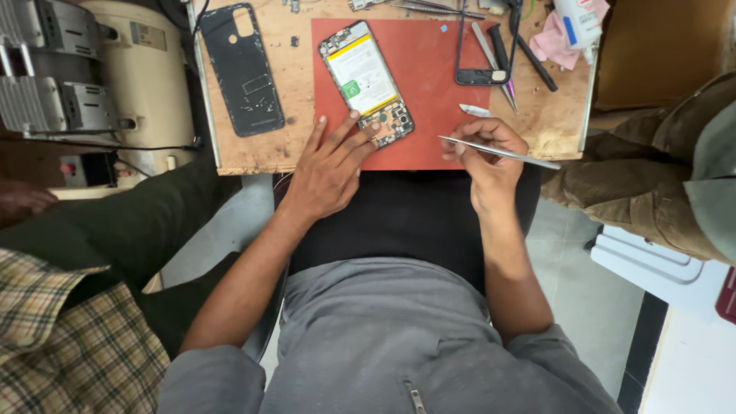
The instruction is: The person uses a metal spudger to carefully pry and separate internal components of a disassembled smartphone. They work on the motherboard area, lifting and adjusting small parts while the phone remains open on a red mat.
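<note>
An opened phone (366, 80) with its battery and circuit board showing lies tilted on a red mat (429, 92) on a small wooden board. My left hand (331, 165) rests flat on the mat's near edge, fingertips touching the phone's lower end. My right hand (484, 153) holds thin metal tweezers (498, 152) that point left over the mat's right edge, a little apart from the phone.
The phone's black back cover (243, 69) lies left of the mat. A black frame piece (479, 75), screwdrivers, a pink cloth (552, 42) and a white bottle (579, 19) sit at the far right. A machine (100, 84) stands left; other people's legs flank both sides.
</note>
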